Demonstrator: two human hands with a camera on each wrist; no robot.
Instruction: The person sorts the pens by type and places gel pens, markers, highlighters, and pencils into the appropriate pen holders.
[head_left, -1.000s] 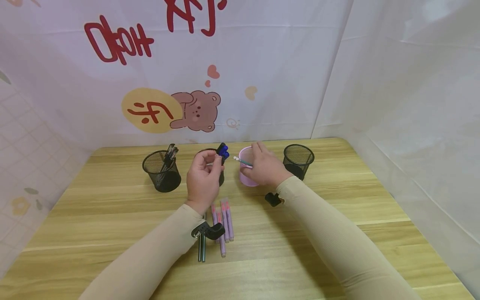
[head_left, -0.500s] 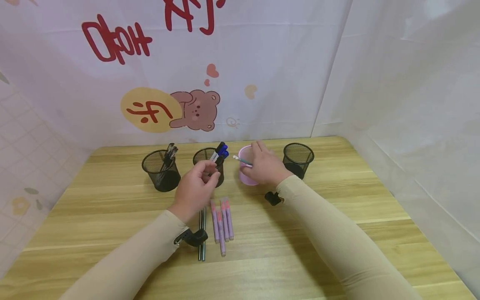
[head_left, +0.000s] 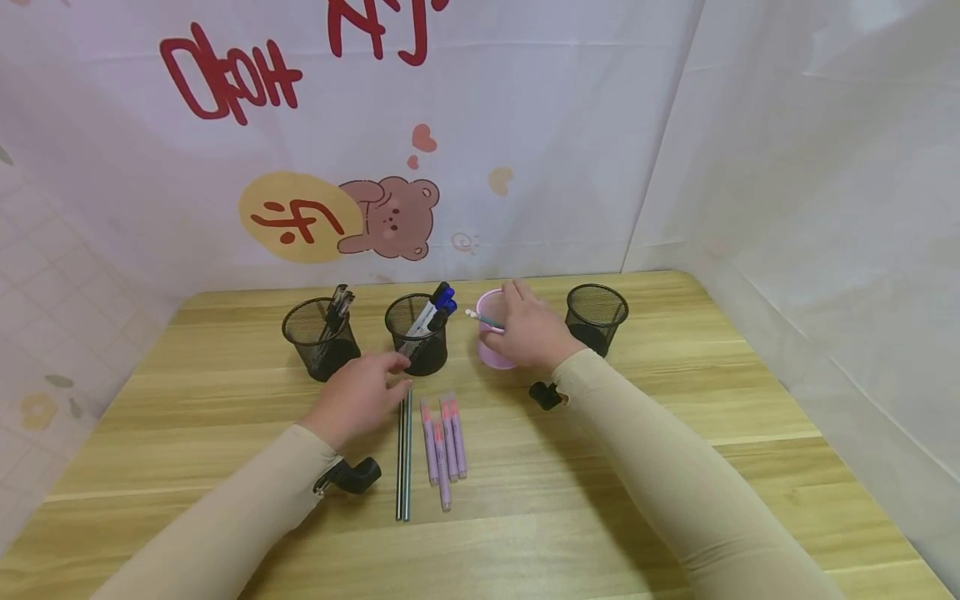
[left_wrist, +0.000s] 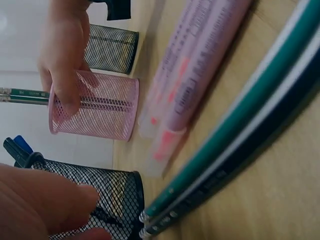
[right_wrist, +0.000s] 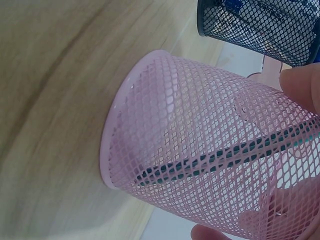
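Observation:
My right hand (head_left: pixel 532 333) grips the rim of a pink mesh pen holder (head_left: pixel 493 357) from the right, thumb on its near side. Green pencils (right_wrist: pixel 215 161) lean inside that holder, their white eraser ends above the rim. My left hand (head_left: pixel 354 402) holds nothing; its loosely bent fingers hover close to the top ends of two dark green pencils (head_left: pixel 403 467) lying on the table. Right of these lie several lilac highlighters (head_left: pixel 442 454) with pink tips. Behind the left hand, a black mesh pen holder (head_left: pixel 431 360) contains blue- and black-capped markers (head_left: pixel 437 310).
Another black mesh pen holder (head_left: pixel 311 333) with black pens (head_left: pixel 340 308) stands at the left. A third black holder (head_left: pixel 596 308) stands behind the right wrist, with nothing visible inside. A printed white curtain (head_left: pixel 525 125) borders the wooden table (head_left: pixel 570 517) at the back.
My left hand has moved from the markers in the black holder down and left towards the loose pencils, its fingers loosening. The right hand keeps its hold on the pink holder.

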